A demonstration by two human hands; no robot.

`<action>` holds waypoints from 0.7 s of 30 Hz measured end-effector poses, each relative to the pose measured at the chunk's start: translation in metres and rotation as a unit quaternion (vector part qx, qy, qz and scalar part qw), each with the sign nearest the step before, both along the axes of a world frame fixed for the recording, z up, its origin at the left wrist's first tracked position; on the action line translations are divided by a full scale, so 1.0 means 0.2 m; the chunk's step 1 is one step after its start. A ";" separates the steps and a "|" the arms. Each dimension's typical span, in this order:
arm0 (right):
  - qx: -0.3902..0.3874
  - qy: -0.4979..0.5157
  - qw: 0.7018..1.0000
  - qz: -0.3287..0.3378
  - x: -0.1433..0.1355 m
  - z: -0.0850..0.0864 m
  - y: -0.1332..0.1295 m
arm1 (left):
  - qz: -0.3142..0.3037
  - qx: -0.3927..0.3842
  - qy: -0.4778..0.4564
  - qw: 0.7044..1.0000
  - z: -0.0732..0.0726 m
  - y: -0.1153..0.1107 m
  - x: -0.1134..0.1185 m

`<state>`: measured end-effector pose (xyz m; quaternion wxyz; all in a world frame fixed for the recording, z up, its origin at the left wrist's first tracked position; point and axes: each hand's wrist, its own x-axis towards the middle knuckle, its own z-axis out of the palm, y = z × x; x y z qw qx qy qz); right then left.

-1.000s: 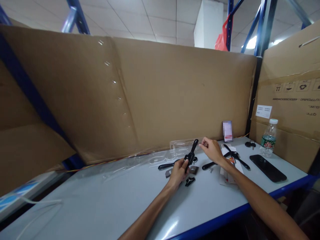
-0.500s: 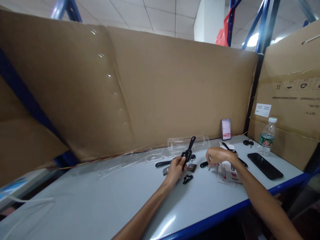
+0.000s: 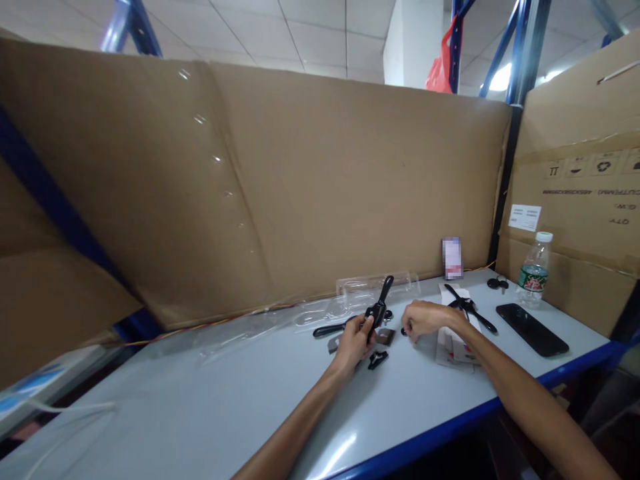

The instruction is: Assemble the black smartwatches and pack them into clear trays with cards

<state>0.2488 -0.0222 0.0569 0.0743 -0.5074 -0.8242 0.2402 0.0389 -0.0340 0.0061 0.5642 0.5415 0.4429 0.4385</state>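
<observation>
- Head view: left hand (image 3: 354,341) is closed around a black tool (image 3: 379,310), tilted above the table (image 3: 215,407).
- Right hand (image 3: 423,319) curls low over the table; whether it holds anything, I cannot tell.
- Metal plate (image 3: 386,337) lies near the left hand.

Box (image 3: 570,267): print upside down. "QTY" (image 3: 620,221) and "G.W" (image 3: 625,206) legible; the line below them as printed, a dimension line (image 3: 590,192) ending in "MM", digits too soft to trust. Handling signs (image 3: 595,167) on same face: paired arrows, umbrella, recycling loop. White sticker (image 3: 525,217), same box, rows of type too small. Bottle (image 3: 534,277), just beside box: green label, red-and-white lettering unreadable. Upright phone (image 3: 453,257), left of box: screen pixelated.
</observation>
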 end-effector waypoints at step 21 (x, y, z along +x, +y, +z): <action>0.128 0.355 0.919 -0.114 -0.19 -0.11 0.06 | -0.040 -0.004 0.042 0.998 -0.03 -0.01 0.03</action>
